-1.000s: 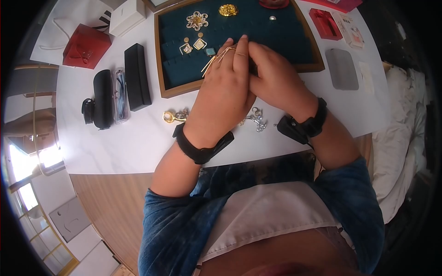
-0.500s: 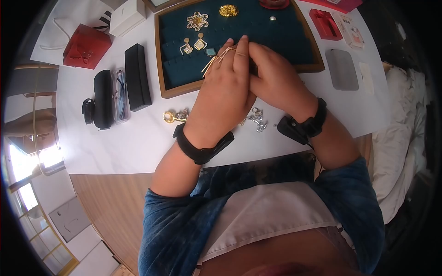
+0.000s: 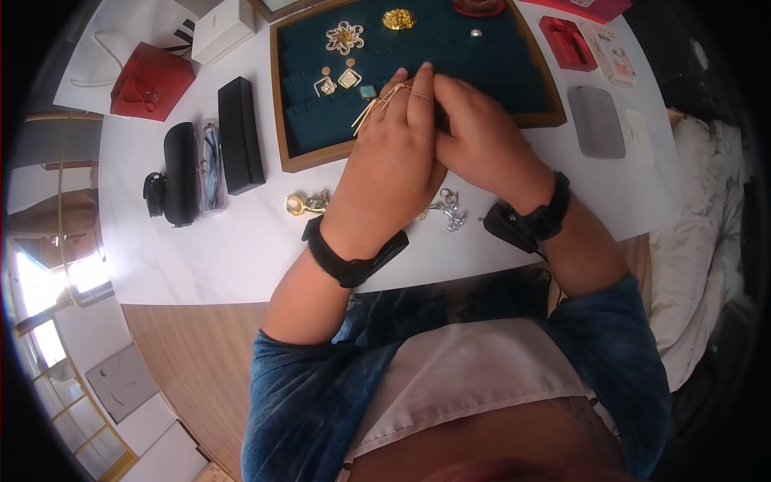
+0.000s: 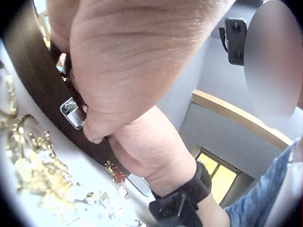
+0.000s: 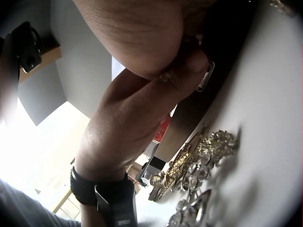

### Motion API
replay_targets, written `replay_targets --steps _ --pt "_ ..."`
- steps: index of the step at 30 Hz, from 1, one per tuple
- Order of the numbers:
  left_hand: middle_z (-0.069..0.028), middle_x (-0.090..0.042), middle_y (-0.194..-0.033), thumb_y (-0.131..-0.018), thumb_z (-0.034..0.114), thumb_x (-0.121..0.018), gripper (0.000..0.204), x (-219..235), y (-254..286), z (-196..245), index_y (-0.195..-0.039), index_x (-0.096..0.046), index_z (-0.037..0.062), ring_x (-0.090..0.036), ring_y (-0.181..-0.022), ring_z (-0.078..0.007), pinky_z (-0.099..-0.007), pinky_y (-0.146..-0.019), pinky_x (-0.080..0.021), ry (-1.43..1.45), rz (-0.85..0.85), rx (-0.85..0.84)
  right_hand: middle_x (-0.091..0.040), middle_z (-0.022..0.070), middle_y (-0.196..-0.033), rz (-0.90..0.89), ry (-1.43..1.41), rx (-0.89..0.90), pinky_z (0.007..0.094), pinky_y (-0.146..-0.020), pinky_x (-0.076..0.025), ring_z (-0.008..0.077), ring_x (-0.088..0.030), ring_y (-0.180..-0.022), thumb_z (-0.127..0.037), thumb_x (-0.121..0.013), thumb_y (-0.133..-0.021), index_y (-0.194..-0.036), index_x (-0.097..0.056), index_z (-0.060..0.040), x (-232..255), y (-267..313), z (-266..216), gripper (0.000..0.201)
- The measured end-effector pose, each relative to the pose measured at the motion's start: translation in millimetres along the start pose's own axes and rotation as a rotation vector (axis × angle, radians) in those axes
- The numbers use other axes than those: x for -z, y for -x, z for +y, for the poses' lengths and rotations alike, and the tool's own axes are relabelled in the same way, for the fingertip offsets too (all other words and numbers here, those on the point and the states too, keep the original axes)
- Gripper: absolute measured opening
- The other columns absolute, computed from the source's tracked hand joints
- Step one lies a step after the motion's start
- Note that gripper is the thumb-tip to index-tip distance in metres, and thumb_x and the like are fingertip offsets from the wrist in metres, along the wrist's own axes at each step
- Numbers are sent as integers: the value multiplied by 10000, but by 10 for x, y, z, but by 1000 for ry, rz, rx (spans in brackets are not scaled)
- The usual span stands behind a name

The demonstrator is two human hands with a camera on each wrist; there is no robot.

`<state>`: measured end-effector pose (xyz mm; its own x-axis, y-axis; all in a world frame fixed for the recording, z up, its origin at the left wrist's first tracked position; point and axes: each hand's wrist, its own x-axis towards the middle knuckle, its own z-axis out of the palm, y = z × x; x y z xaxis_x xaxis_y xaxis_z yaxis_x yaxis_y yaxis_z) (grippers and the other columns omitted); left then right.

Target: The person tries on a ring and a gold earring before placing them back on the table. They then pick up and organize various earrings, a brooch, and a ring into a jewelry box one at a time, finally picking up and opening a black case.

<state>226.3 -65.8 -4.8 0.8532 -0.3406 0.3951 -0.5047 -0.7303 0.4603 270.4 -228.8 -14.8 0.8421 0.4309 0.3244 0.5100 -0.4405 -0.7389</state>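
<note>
My left hand point(image 3: 393, 149) lies back-up over the front edge of a wood-framed jewelry tray point(image 3: 321, 157), its visible fingers straight and together, a thin ring on one. Slim gold-toned bars of a piece of jewelry point(image 3: 368, 111) show right beside and across its fingers. My right hand point(image 3: 486, 136) rests against the left from the right side, its fingertips hidden. In the left wrist view, a silver clasp point(image 4: 73, 113) on the tray's front sits close by the hands. Within the tray are a flower brooch point(image 3: 344, 36), a pair of square drop earrings point(image 3: 348, 76) and a teal-stone piece point(image 3: 368, 91).
Gold and silver jewelry point(image 3: 305, 202) lies in front of the tray, with a silver-toned cluster point(image 3: 447, 210) under the wrists. Black cases point(image 3: 241, 136) and a red box point(image 3: 151, 82) stand left. A grey flat pad point(image 3: 596, 120) and a red gift box point(image 3: 568, 42) lie right.
</note>
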Motion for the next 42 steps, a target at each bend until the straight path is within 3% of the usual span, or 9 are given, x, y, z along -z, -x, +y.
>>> replay_targets --steps 38,41,42 --pt "-329 -574 -1434 -844 35 -764 878 6 -6 -13 -1612 -346 -55 -502 -1448 -478 -504 -1178 -444 -6 5 -9 -693 222 -1049 9 -12 33 502 -820 -568 436 -693 -966 -74 -687 -892 -1125 -584 8 -23 1 60 268" --pt "-329 -585 -1376 -837 25 -719 832 15 -17 0 -1575 -364 -119 -531 -1410 -487 -499 -1207 -430 -15 -1 -17 -693 222 -1051 10 -24 39 503 -819 -567 437 -692 -967 -75 -686 -893 -1126 -583 8 -23 -2 65 268" --pt "-327 -582 -1394 -840 27 -730 845 12 -14 -2 -1587 -357 -98 -520 -1424 -482 -500 -1196 -435 -14 3 -13 -693 222 -1051 10 -24 40 503 -819 -567 437 -692 -968 -75 -686 -893 -1126 -583 8 -23 -4 63 268"
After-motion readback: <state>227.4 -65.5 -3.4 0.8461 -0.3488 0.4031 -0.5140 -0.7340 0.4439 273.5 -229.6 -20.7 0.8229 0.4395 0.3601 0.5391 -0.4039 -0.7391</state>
